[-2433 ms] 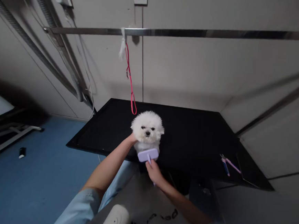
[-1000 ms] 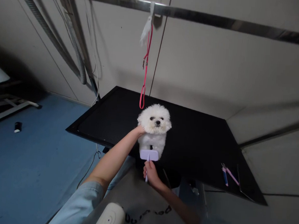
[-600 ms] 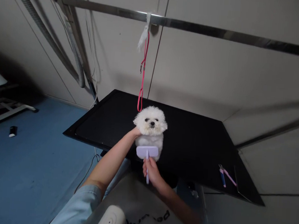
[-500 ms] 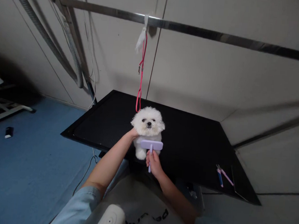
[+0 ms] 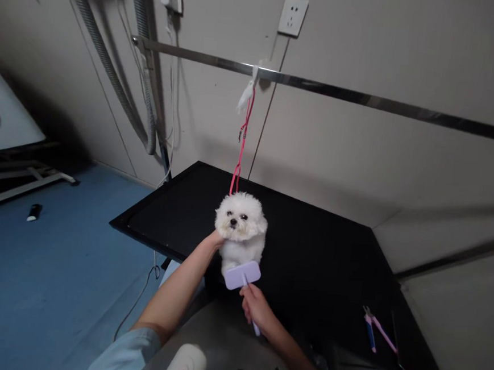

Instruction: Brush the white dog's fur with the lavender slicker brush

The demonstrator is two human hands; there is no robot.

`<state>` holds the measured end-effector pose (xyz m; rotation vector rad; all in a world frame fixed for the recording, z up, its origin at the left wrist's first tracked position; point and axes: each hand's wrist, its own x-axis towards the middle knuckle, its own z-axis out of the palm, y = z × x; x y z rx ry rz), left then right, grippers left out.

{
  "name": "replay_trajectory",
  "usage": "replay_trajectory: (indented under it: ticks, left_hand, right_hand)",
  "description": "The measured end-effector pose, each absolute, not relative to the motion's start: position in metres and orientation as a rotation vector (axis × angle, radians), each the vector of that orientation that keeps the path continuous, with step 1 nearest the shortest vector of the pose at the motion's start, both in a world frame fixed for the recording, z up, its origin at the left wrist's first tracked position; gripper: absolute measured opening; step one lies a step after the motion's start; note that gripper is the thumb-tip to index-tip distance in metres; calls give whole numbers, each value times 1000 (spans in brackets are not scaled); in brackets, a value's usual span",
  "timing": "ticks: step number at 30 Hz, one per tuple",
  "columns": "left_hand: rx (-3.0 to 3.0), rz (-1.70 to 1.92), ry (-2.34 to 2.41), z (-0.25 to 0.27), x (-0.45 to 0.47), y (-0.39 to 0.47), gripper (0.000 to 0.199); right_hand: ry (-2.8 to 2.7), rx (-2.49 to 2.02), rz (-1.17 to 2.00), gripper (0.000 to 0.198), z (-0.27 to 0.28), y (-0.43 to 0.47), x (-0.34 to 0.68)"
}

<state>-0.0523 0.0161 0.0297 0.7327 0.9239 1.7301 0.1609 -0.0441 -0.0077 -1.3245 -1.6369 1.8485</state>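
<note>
A small fluffy white dog [image 5: 243, 233] is on the black grooming table [image 5: 313, 258], facing me near its front edge. My left hand [image 5: 217, 239] holds the dog at the side of the neck, under the head; its fingers are hidden in the fur. My right hand [image 5: 258, 307] is closed around the handle of a lilac slicker brush [image 5: 243, 275]. The back of the brush head faces me, and it overlaps the dog's front legs; its pin side is hidden.
A pink lead [image 5: 242, 150] hangs behind the dog from a metal bar [image 5: 344, 92]. Nail clippers [image 5: 373, 329] lie on the table at right, beside a flat dark object [image 5: 409, 351]. Grey hoses [image 5: 99, 53] run down the wall at left. A white device [image 5: 185, 365] shows below me.
The brush has moved down from the dog's chest to its front legs, and its head has tilted. The dog's head has turned toward the left. My view has shifted up and left.
</note>
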Motion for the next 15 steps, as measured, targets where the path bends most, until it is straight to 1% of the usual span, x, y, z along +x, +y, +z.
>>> replay_trajectory:
  ticks: [2,4,6,9,11,13,15]
  left_hand:
    - [760,1715,893,31,-52,16,75]
    - [756,1717,883,30,-52,15,70]
    - [716,1724,896,28,-53,15,67]
    - [654,1705,891,25,-56,14,65]
    - [635,1694,866,23,-57,14,63]
    - [636,1692,847,21,-58,14,59]
    - [642,1689,846,18,-58,14,56]
  right_hand:
    - [-1695,-1215,1823,47,2,-40,159]
    - [-1704,-1096,1690,44,10,-34,156]
    - [-1700,-1098,1611,41,7,-34,157]
    - [-1748,-1285,1770,40,-10,-47,168]
    - [-1787,-1326,1895,41,-12,-50,172]
    - [-1804,-1196,1884,42,-3,-44,168]
    - [-1756,-1046,1754,42,5,-34,162]
